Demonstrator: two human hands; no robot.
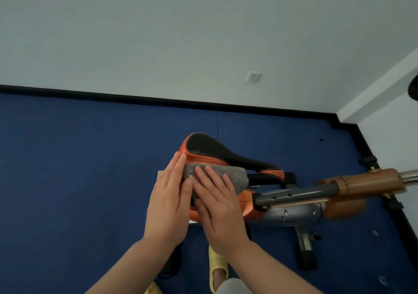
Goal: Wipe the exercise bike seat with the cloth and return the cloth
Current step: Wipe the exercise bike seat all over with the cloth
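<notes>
Saddle (210, 151) of the exercise bike sat just below the centre of the frame, its long axis running from upper left to lower right — broad rounded end toward the upper left, narrow nose toward the right, where it met the grey perforated post (294, 195). Its top was black and smooth-looking, edged with glossy orange sides and a visible seam. A grey cloth (235, 177), felt-like and folded into a thick pad, lay across the near half of the seat, stretched along the same axis.

The right hand (217, 205) pressed flat on the cloth, palm down, fingers slightly spread and pointing toward the upper left. The left hand (169, 201) lay just beside it, flat too, fingers held together (their tips touched the orange edge of the seat) — neither hand gripped anything. Both forearms rose from the bottom of the frame. The orange and grey bike frame (316, 212) extended toward the right edge, above the blue floor (79, 169).
</notes>
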